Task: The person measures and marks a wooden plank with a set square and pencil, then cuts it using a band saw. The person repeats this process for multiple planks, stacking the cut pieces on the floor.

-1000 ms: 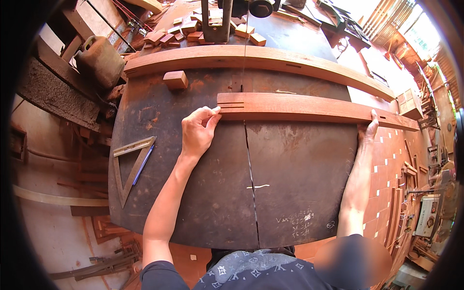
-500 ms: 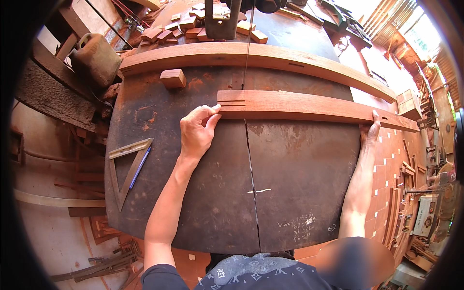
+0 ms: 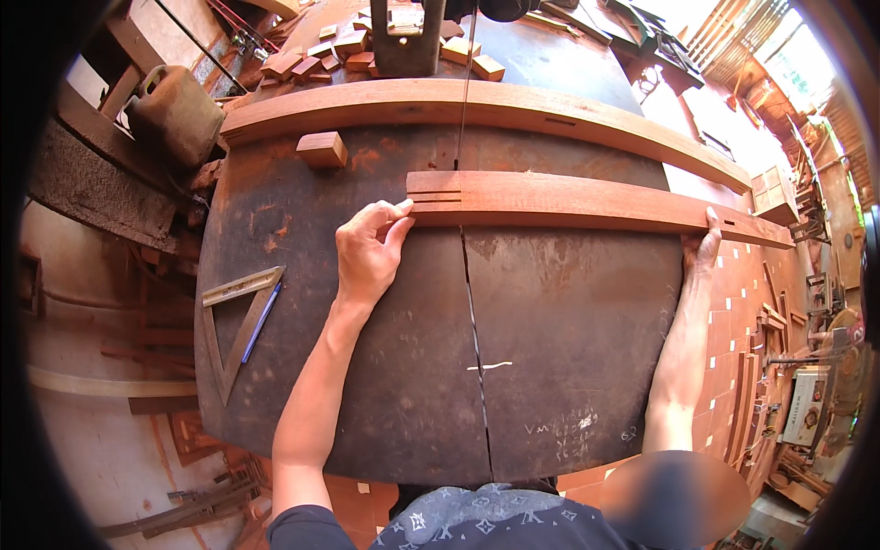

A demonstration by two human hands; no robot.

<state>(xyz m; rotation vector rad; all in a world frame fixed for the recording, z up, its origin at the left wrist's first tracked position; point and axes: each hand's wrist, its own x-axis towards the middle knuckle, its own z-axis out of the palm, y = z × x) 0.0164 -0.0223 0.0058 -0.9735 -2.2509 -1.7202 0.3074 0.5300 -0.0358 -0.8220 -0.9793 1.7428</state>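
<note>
A long reddish wooden beam (image 3: 568,200) lies crosswise on the dark saw table (image 3: 394,367). Two narrow slots are cut into its left end, and a small mortise shows near its right end. The fingertips and thumb of my left hand (image 3: 368,252) pinch that slotted left end. Farther right, my right hand (image 3: 704,246) grips the beam from its near side at the table's edge, with the thumb on top. A thin upright bandsaw blade (image 3: 467,92) stands at the beam's far side, close to the slots' inner ends.
Behind lies a longer wooden beam (image 3: 385,99), with a small wood block (image 3: 322,149) before it. On the left are a triangular set square (image 3: 240,316) and a blue pen (image 3: 261,321). Several offcuts (image 3: 339,50) are piled beside the saw's guide post (image 3: 408,41). A dirty jerrycan (image 3: 174,115) stands far left.
The view has shifted very slightly, carrying the table's things a little left. Both hands keep the same hold, and the beam stays almost in place against the blade.
</note>
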